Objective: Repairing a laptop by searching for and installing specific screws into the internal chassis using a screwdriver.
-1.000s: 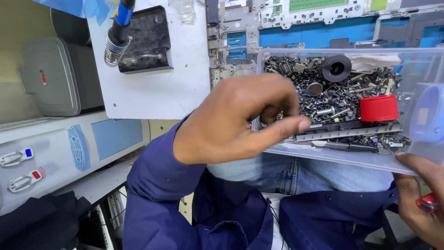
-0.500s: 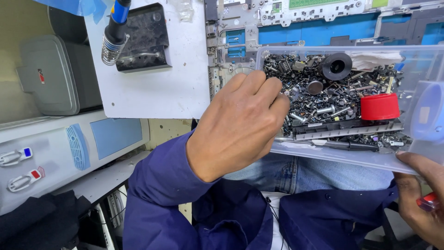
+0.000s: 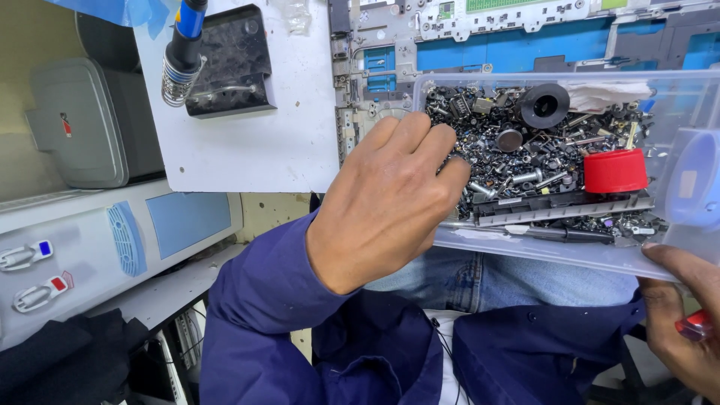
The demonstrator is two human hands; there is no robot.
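A: Starting nearest the camera, what is there?

B: Dark blue sleeves and jeans. The right hand sits at the lower right, its fingers clenched on a small red thing while it touches the near corner of the clear plastic tray.

A: And the left hand?

B: The left hand is over the tray's left end, fingers curled down into the heap of small screws and metal bits. The tips are hidden, so I cannot tell whether they pinch anything.

A: Which way does the heap run from those fingers?

B: Rightward along the tray, whose long axis runs left to right. The left hand is much the nearer to it.

A: Farther off?

B: A red cap, a black ring, then the white desk with a soldering iron stand.
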